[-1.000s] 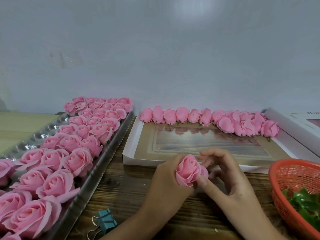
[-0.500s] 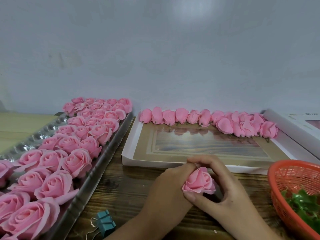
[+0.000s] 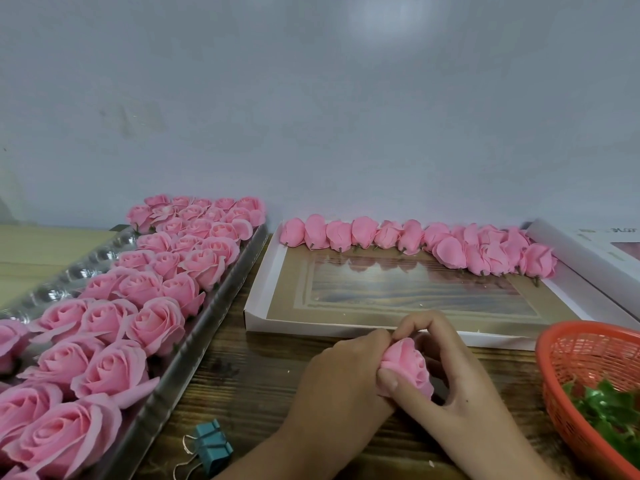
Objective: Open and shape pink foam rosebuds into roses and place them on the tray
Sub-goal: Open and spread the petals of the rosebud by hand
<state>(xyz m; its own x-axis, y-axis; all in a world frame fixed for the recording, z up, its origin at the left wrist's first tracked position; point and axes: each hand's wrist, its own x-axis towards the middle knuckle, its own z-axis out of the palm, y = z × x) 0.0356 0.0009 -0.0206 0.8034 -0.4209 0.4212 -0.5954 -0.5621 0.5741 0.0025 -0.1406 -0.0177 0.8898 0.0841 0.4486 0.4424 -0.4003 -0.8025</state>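
Two hands are grasping one pink foam rose (image 3: pixel 408 365) between their fingers: the left hand (image 3: pixel 341 379) is pinching its left side, the right hand (image 3: pixel 460 386) is curling over it, thumb pressing a petal. Left of the fingers the tray (image 3: pixel 190 348) is holding finished roses (image 3: pixel 156 323); beyond them rosebuds (image 3: pixel 415 237) are lying.

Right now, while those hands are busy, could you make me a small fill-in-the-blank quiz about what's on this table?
1. The left hand and the right hand together hold one foam rose, whose colour is ____.
2. The finished roses lie in rows on the metal tray, which sits on the person's ____ side.
3. The orange basket at the right edge holds ____ leaves.

Missing words: pink; left; green.
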